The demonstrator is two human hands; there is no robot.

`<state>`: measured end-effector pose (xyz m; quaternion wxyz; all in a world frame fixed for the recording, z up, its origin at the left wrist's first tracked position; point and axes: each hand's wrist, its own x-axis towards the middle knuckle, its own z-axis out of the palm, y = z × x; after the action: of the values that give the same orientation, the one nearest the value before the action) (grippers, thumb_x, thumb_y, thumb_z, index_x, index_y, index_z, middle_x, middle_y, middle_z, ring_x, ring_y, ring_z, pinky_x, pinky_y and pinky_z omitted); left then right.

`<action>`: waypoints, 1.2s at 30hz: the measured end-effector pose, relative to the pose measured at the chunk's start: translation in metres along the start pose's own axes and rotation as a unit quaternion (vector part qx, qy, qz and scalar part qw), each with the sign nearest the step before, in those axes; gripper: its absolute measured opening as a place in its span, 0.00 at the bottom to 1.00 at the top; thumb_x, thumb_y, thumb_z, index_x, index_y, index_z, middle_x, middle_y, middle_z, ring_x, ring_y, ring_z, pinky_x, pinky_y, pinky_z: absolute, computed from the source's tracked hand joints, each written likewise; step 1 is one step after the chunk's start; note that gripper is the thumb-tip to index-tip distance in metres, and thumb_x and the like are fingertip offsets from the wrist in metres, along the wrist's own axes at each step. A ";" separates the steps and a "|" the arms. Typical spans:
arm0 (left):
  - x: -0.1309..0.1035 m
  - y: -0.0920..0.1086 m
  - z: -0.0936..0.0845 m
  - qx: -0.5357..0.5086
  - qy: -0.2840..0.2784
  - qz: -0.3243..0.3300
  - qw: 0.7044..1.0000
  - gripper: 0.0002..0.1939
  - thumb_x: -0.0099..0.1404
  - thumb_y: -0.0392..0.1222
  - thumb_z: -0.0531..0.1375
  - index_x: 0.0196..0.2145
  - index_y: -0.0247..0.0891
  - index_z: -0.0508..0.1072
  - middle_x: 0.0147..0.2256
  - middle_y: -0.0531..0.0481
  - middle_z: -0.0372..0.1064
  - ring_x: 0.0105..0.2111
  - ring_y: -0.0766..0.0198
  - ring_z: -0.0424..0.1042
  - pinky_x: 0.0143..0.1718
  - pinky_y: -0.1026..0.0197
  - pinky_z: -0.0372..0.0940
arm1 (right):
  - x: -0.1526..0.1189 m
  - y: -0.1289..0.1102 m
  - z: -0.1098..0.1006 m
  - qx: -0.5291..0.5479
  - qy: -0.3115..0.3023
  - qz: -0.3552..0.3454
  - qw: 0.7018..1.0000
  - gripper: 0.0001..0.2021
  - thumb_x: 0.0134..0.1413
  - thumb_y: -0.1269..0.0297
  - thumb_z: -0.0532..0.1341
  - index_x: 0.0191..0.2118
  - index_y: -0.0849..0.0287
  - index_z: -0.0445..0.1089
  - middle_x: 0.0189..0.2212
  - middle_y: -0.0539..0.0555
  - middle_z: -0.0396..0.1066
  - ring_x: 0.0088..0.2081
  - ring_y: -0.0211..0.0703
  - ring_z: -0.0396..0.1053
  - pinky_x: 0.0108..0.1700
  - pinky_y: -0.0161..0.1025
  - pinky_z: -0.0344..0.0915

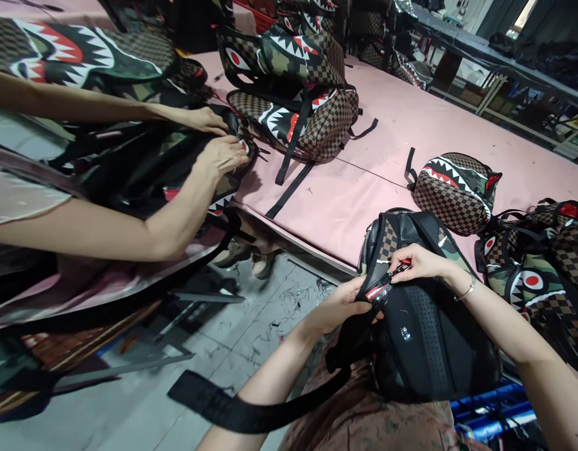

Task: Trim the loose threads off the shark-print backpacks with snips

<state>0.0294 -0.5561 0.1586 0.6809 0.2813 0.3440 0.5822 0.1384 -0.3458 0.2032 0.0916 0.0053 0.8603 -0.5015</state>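
A black backpack [413,338], its padded back panel facing up, leans from the pink table's edge onto my lap. My left hand [342,305] is closed around one shoulder strap of it, thumb by a red-and-white label [377,292]. Just above that label, my right hand [420,263] pinches a small black item with a red part [401,265], whose exact kind I cannot make out. A loose black webbing strap [251,413] hangs across my left forearm.
On the pink table [377,150] stand a small checkered shark-face bag [453,191] and stacked backpacks [300,119]. More bags [535,275] lie at right. A co-worker's hands [220,153] handle another bag at left. Thread scraps litter the tiled floor [265,326].
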 end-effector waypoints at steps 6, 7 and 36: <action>0.002 0.005 0.000 -0.002 -0.005 -0.008 1.000 0.27 0.53 0.42 0.64 0.49 0.33 0.63 0.33 0.45 0.72 0.31 0.59 0.72 0.33 0.60 0.66 | 0.002 -0.005 0.008 -0.035 0.014 -0.039 0.999 0.13 0.45 0.57 0.64 0.29 0.65 0.71 0.24 0.51 0.70 0.25 0.33 0.63 0.29 0.31 0.59; 0.002 0.006 0.000 -0.006 -0.004 -0.006 1.000 0.27 0.52 0.42 0.64 0.49 0.34 0.63 0.33 0.44 0.72 0.32 0.59 0.72 0.33 0.59 0.66 | 0.002 -0.005 0.009 -0.032 0.024 -0.043 0.998 0.13 0.45 0.57 0.64 0.29 0.64 0.71 0.24 0.51 0.70 0.25 0.33 0.64 0.29 0.31 0.60; 0.011 -0.004 0.013 -0.061 0.137 -0.040 0.988 0.17 0.59 0.51 0.55 0.34 0.31 0.67 0.33 0.39 0.73 0.27 0.56 0.74 0.27 0.56 0.69 | -0.017 0.023 -0.004 -0.024 0.178 -0.135 0.974 0.10 0.45 0.60 0.65 0.33 0.60 0.72 0.30 0.54 0.70 0.35 0.40 0.68 0.39 0.40 0.65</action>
<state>0.0428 -0.5459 0.1622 0.6658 0.1428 0.4094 0.6071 0.1565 -0.3296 0.1880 -0.1319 -0.0239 0.8675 -0.4791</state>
